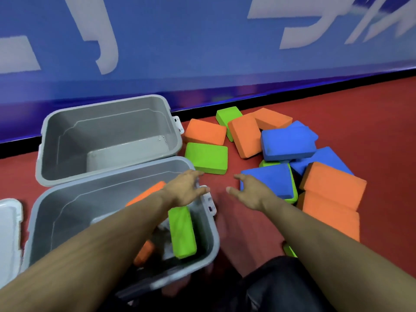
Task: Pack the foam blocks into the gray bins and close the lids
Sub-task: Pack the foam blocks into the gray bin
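Both hands reach out empty with fingers spread: the left hand (185, 190) over the near gray plastic bin (209, 239), the right hand (252, 194) toward the blue foam block (270, 179) at two o'clock.

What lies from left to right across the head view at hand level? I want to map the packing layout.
white lid → near gray bin → left hand → right hand → blue block → orange block
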### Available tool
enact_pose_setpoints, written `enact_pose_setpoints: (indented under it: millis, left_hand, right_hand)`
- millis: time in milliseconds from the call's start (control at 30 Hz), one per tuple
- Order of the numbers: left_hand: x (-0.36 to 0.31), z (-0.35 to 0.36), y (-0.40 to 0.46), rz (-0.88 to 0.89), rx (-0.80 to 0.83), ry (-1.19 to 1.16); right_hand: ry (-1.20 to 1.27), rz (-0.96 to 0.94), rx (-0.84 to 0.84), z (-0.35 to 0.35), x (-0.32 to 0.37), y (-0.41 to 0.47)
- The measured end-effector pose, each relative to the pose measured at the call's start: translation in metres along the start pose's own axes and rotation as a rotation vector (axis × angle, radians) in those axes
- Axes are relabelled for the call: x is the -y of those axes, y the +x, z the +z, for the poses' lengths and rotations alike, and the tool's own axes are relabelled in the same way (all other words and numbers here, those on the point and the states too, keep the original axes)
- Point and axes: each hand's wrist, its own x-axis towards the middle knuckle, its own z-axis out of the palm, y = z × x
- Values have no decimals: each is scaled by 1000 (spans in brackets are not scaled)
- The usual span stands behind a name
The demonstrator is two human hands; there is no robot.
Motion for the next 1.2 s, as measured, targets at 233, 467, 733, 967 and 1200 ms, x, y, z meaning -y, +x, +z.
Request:
enact_pose_setpoints:
  millis: [233,467,733,967,1200]
  left_hand:
    - [-81,61,59,31,103,-83]
    - [-140,149,131,7,186,-166]
    - [-170,224,197,10,155,-335]
    - [-176,245,235,-137,97,-457]
    - [-173,241,236,-296,-165,-99]
  right_hand:
    - [151,197,-86,-7,-133,-7]
    - [375,397,-145,9,-256,13]
    - [406,443,-195,21,-320,72]
    - [941,530,-310,39,-315,116]
    - [1061,346,-143,52,-291,112]
